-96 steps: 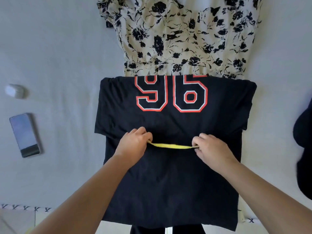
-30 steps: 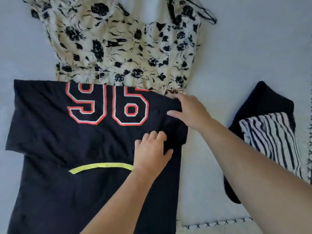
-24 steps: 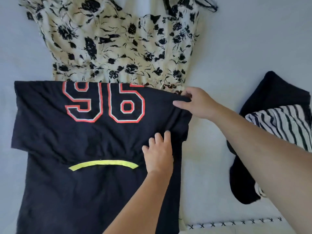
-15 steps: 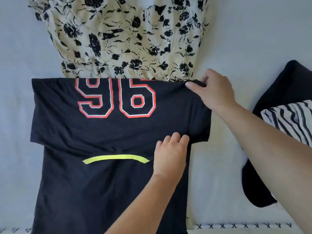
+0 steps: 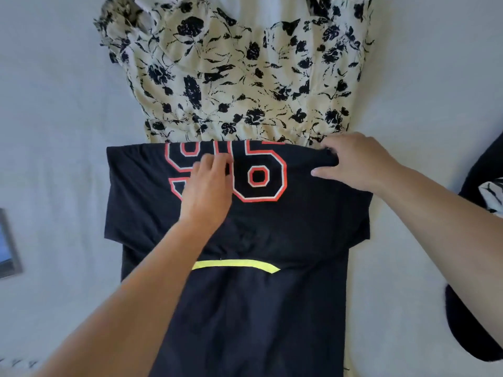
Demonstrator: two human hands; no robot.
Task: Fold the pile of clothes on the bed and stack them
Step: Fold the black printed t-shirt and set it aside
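A black T-shirt (image 5: 272, 227) with an orange-outlined "96" and a yellow neckband (image 5: 235, 265) lies flat on the bed, its upper part folded down over its body. My left hand (image 5: 206, 189) rests flat on the "9", fingers apart, pressing the cloth. My right hand (image 5: 353, 161) pinches the folded top right edge of the shirt, thumb under the fold. Beyond the shirt lies a cream dress (image 5: 239, 72) with black flowers, spread flat and partly covered by the shirt's top edge.
The bed sheet (image 5: 54, 118) is pale grey. A phone (image 5: 8, 246) lies at the left edge. At the right edge sit a black garment (image 5: 468, 322) and a black-and-white striped one (image 5: 492, 197) on it.
My left hand moved from the shirt's right side near the neckband up and left onto the "9". My right hand stayed at the top right edge. The view swung back left.
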